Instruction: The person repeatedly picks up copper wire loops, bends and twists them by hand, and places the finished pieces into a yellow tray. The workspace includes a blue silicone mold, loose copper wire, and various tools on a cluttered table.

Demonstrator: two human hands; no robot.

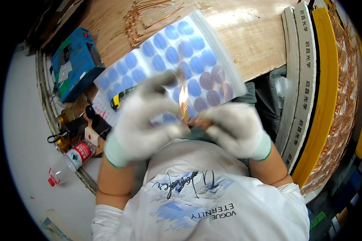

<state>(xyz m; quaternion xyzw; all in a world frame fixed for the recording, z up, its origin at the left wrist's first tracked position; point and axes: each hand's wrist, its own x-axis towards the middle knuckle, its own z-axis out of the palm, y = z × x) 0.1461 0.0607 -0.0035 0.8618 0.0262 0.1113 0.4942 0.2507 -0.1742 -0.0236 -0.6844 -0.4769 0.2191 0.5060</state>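
Both my hands wear white gloves with pale green cuffs and meet in front of my body. My left hand (pixel 139 124), smeared by motion, curls its thumb and forefinger into a ring. Their tips meet at the lower end of a shiny, narrow copper piece (pixel 184 98), which stands roughly upright. My right hand (pixel 239 128) pinches a short reddish copper end (pixel 201 122) that points toward the left fingertips. Whether both copper parts are one piece, I cannot tell. Beneath the hands lies a whitish plastic sheet (pixel 225 52) with rows of blue and purplish round spots.
Bent copper pieces (pixel 139 24) lie on the wooden table (pixel 257 24). At left are a blue box-shaped device (pixel 76 64), a yellow-black tape measure (pixel 115 101) and a clear bottle (pixel 70 160). White boards (pixel 303 88), a yellow one (pixel 323 96) and bundled copper wires (pixel 343 108) stand right.
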